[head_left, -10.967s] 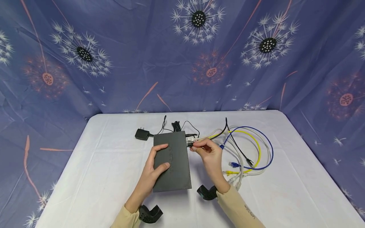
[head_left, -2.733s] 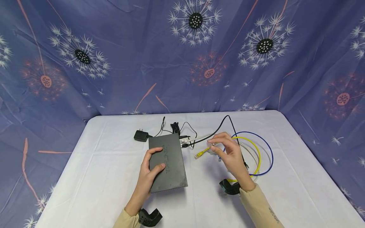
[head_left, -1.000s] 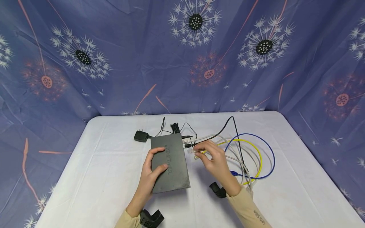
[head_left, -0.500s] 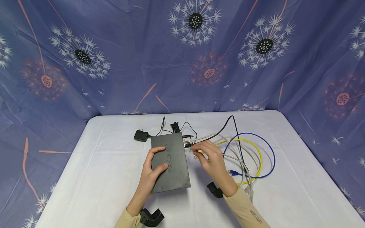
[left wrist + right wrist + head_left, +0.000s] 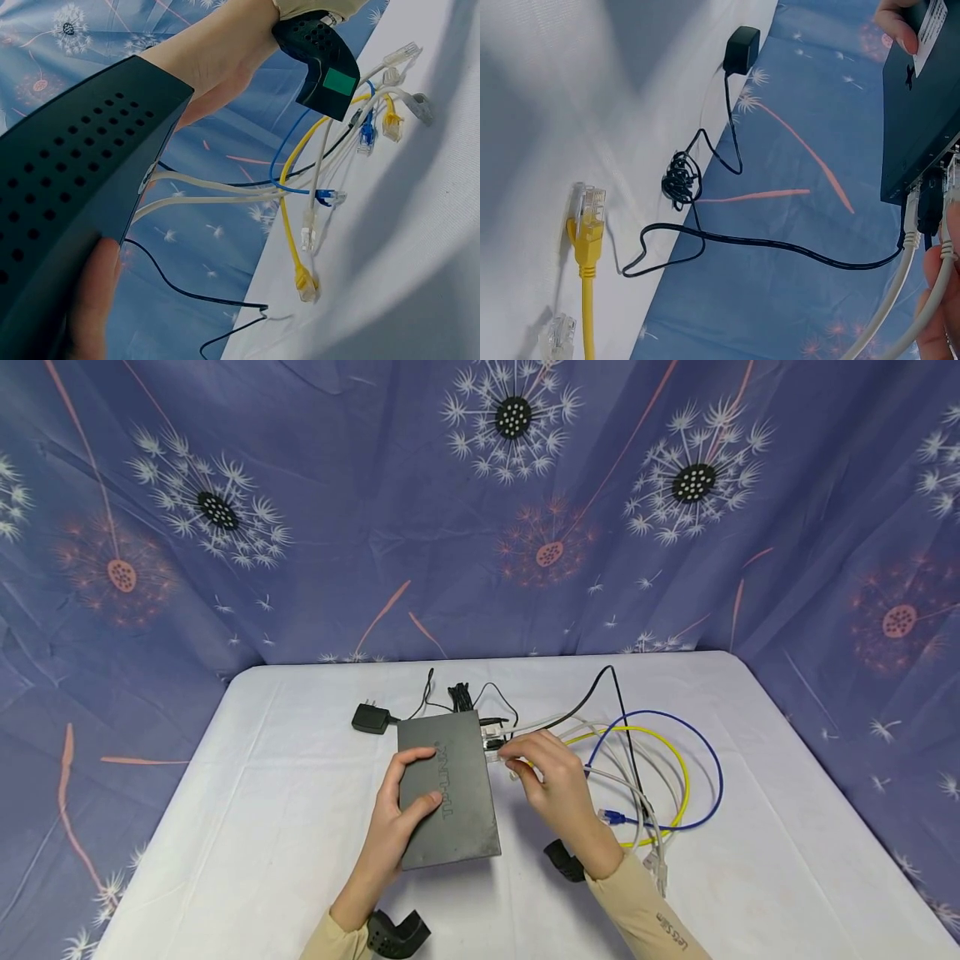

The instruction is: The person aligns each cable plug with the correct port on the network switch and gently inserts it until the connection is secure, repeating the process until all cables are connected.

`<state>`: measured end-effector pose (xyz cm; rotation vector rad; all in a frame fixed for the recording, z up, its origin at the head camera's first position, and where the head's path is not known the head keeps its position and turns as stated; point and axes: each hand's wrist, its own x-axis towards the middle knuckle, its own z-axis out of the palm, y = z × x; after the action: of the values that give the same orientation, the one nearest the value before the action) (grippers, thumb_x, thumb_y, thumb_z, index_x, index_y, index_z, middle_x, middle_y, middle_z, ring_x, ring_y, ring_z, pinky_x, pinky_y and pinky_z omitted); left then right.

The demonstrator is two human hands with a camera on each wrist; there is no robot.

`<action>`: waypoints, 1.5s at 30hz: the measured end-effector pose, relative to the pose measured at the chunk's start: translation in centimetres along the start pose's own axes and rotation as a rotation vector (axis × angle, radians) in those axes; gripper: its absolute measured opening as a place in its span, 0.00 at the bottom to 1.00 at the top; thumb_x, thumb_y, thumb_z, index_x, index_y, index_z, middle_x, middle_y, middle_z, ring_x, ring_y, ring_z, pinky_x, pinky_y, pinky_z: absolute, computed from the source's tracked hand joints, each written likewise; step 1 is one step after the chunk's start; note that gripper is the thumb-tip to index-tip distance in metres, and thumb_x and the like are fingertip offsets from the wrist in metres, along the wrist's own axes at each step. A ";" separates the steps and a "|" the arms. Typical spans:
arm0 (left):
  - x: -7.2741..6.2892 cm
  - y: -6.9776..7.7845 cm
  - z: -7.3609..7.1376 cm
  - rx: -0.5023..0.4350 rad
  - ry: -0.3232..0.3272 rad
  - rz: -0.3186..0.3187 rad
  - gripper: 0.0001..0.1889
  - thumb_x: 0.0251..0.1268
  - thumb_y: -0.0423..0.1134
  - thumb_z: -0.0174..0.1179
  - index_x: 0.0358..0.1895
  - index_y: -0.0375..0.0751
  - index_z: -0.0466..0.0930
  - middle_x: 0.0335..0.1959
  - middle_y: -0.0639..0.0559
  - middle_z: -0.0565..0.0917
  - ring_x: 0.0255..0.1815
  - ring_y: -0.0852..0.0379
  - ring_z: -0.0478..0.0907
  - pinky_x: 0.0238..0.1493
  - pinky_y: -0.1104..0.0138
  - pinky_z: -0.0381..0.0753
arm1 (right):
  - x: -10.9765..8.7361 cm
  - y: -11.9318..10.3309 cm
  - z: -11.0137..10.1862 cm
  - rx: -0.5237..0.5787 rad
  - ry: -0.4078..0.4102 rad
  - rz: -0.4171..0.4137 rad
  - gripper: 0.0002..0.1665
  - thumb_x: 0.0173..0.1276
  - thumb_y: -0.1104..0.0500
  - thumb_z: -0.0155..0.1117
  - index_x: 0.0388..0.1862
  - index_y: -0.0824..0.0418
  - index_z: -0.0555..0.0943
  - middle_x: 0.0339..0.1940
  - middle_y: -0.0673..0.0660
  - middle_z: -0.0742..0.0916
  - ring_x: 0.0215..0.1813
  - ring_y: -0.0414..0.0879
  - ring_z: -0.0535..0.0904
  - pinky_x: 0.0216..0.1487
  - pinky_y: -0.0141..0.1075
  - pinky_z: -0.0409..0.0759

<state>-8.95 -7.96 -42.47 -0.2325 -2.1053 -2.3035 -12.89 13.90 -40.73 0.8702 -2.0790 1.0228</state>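
My left hand (image 5: 401, 797) grips a dark grey TP-LINK network switch (image 5: 453, 814) by its left side, raised over the table, thumb and a finger on its top. Along its right side, a grey network cable (image 5: 900, 281) and a black plug (image 5: 931, 202) sit in ports. My right hand (image 5: 558, 781) pinches the clear plug (image 5: 952, 176) of a second grey network cable (image 5: 930, 307) at the port beside the black one. Whether that plug is fully seated cannot be seen. A thin black power cord (image 5: 802, 251) also runs to the switch.
A black power adapter (image 5: 371, 717) and bundled cord (image 5: 461, 696) lie behind the switch. To the right, blue (image 5: 722, 768), yellow (image 5: 684, 768) and grey cables lie looped. A loose yellow plug (image 5: 589, 236) rests on the white table (image 5: 285, 827).
Earlier my right hand was at the black plug, then lifted a grey cable's clear plug from the right. It has brought that plug left to the switch; the last half second shows almost no movement.
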 end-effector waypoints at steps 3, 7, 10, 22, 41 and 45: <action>0.0 0.1 0.0 0.001 -0.003 -0.002 0.26 0.58 0.27 0.57 0.62 0.44 0.69 0.65 0.50 0.65 0.58 0.48 0.63 0.55 0.53 0.59 | 0.0 -0.1 0.0 -0.009 -0.001 0.007 0.12 0.53 0.75 0.69 0.35 0.62 0.84 0.35 0.52 0.85 0.40 0.47 0.80 0.44 0.30 0.74; -0.1 0.1 0.0 -0.001 -0.007 -0.011 0.26 0.59 0.27 0.57 0.63 0.45 0.69 0.64 0.49 0.65 0.57 0.47 0.64 0.55 0.54 0.60 | 0.1 0.0 0.1 -0.017 -0.004 0.011 0.11 0.54 0.75 0.69 0.34 0.62 0.84 0.35 0.52 0.84 0.40 0.47 0.80 0.43 0.30 0.74; -0.1 0.1 0.0 -0.007 -0.009 -0.021 0.26 0.59 0.27 0.57 0.63 0.45 0.69 0.62 0.47 0.66 0.55 0.46 0.64 0.54 0.54 0.62 | 0.1 0.0 0.1 -0.019 -0.001 -0.005 0.11 0.54 0.74 0.69 0.33 0.62 0.84 0.35 0.52 0.84 0.39 0.47 0.79 0.42 0.31 0.75; 0.0 0.4 -0.5 0.053 -0.046 -0.001 0.26 0.59 0.28 0.58 0.62 0.46 0.69 0.61 0.47 0.68 0.55 0.47 0.65 0.56 0.52 0.58 | 0.2 0.4 -0.2 -0.012 -0.052 -0.066 0.10 0.53 0.74 0.68 0.33 0.62 0.84 0.34 0.52 0.84 0.37 0.45 0.79 0.40 0.32 0.76; 0.3 0.3 -0.8 0.011 -0.043 -0.015 0.27 0.57 0.28 0.59 0.61 0.49 0.70 0.61 0.48 0.68 0.55 0.47 0.65 0.54 0.54 0.60 | -0.5 0.3 0.1 0.006 -0.049 -0.105 0.13 0.53 0.76 0.67 0.36 0.65 0.83 0.37 0.55 0.83 0.40 0.48 0.80 0.43 0.32 0.77; 0.2 0.3 -0.8 0.010 -0.054 -0.024 0.27 0.57 0.28 0.59 0.62 0.49 0.70 0.60 0.48 0.68 0.55 0.47 0.65 0.54 0.53 0.60 | -0.6 0.4 0.1 -0.034 -0.028 -0.171 0.06 0.67 0.68 0.60 0.35 0.64 0.84 0.35 0.55 0.84 0.38 0.48 0.80 0.41 0.33 0.77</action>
<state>-9.23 -8.79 -42.19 -0.2744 -2.1564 -2.3249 -12.90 14.22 -41.41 1.0308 -2.0000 0.8868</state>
